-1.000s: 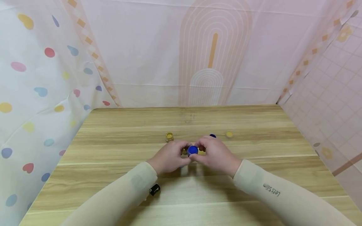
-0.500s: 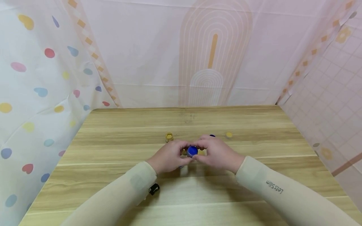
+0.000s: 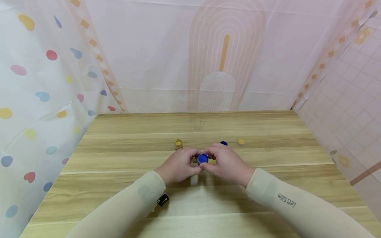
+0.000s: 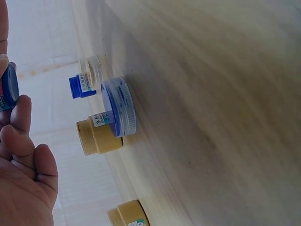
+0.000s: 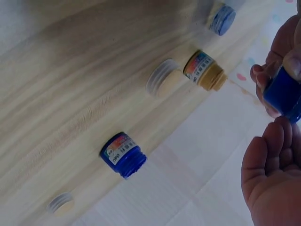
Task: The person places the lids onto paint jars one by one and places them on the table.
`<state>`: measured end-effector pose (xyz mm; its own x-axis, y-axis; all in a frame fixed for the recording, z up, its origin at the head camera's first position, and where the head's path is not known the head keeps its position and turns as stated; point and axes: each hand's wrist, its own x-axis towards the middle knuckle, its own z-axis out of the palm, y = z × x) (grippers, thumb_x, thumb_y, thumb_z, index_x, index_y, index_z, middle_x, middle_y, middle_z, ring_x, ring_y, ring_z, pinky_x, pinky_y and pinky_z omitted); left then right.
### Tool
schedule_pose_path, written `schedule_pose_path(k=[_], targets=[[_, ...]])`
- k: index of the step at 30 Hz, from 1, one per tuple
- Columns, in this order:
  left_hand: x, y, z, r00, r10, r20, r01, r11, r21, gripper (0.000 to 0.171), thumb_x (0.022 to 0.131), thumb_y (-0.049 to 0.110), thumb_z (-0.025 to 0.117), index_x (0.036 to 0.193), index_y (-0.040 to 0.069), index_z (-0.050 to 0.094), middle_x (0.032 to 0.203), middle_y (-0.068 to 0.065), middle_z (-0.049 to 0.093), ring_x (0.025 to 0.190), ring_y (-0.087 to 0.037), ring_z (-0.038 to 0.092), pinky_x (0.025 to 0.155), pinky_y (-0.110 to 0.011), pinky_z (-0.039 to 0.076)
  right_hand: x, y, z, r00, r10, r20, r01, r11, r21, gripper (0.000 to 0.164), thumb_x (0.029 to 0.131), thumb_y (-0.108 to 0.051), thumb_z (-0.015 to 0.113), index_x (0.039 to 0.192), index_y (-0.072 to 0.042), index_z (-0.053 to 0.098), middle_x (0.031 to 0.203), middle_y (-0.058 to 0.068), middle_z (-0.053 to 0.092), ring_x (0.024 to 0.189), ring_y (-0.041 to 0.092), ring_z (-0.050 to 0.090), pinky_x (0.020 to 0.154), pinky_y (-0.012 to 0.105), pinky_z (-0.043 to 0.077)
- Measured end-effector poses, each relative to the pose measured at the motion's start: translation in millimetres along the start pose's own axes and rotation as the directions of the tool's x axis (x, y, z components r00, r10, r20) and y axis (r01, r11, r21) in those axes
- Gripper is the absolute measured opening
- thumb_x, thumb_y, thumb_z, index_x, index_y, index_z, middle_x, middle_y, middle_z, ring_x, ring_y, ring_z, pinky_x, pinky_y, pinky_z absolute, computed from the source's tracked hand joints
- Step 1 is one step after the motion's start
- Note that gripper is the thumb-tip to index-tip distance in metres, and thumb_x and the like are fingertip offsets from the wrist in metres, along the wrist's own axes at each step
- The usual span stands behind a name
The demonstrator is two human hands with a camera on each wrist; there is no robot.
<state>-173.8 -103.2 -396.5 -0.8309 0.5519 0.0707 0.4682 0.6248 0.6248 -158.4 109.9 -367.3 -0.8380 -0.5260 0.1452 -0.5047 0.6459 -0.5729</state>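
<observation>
Hands grip blue jar (cut off in wrist views); lid partly hidden.

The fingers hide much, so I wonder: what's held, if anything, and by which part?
A small, round blue jar, glass or plastic, held by its sides between the left hand and right hand.

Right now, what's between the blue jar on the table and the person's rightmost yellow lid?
Bare tabletop only, from blue jar to yellow lid: see the right wrist view. In head, the right hand partly hides the jar.
</observation>
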Motion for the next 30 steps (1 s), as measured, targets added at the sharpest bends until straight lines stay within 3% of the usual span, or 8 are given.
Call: schedule_pose_path(k=[4,11,18,25,30], targets=[[-0.2,1.4,1.1,1.0,-0.012,-0.01,0.012,1.0,0.007,0.029,0.09,0.022,0.079,0.117,0.013,0.072,0.097,-0.002,0.069,0.08,-0.013,0.053,0.071,-0.028,0.046,-1.4,-1.1,2.4,1.0,0.001,-0.03,-0.001,1.0,-0.004,0.026,0.091,-0.026,0.084,0.109,-0.008,0.075,0.104,-0.001,0.069,0.09,0.013,0.06,0.079,0.026,0.053],[-0.7,3.8,2.4,0.999,-0.016,-0.036,0.016,1.0,0.02,0.026,0.089,0.022,0.079,0.113,0.014,0.072,0.094,-0.003,0.068,0.08,-0.014,0.053,0.071,-0.028,0.045,-2.0,-2.7,5.1,0.999,0.014,-0.044,-0.014,1.0,0.0,0.026,0.093,-0.025,0.082,0.11,-0.006,0.076,0.107,0.002,0.072,0.094,0.019,0.065,0.081,0.027,0.054],[-0.3,7.1,1.3,0.999,-0.02,-0.037,0.02,1.0,0.012,0.023,0.09,0.022,0.079,0.109,0.014,0.072,0.092,-0.003,0.068,0.074,-0.013,0.051,0.066,-0.027,0.043,-1.9,-3.9,5.7,0.998,0.024,-0.058,-0.025,1.0,-0.017,0.027,0.093,-0.026,0.081,0.109,-0.005,0.075,0.105,0.003,0.071,0.091,0.017,0.064,0.079,0.027,0.054],[0.4,4.7,0.5,0.999,-0.019,-0.034,0.02,0.999,0.032,0.027,0.094,0.027,0.078,0.117,0.014,0.072,0.093,0.002,0.068,0.075,-0.012,0.053,0.067,-0.026,0.046,-2.2,-3.5,2.0,0.995,0.087,-0.041,-0.086,0.996,0.027,0.031,0.093,-0.03,0.082,0.113,-0.007,0.075,0.108,0.002,0.07,0.096,0.021,0.065,0.081,0.029,0.054],[-0.7,2.2,-3.7,1.0,-0.002,-0.03,0.004,0.998,0.062,0.033,0.096,0.033,0.078,0.122,0.015,0.07,0.107,0.002,0.073,0.092,-0.014,0.066,0.083,-0.033,0.057,-1.6,2.3,-3.7,0.994,0.089,-0.058,-0.086,0.995,0.041,0.028,0.093,-0.028,0.082,0.111,-0.008,0.075,0.103,0.001,0.068,0.095,0.023,0.065,0.081,0.031,0.055]])
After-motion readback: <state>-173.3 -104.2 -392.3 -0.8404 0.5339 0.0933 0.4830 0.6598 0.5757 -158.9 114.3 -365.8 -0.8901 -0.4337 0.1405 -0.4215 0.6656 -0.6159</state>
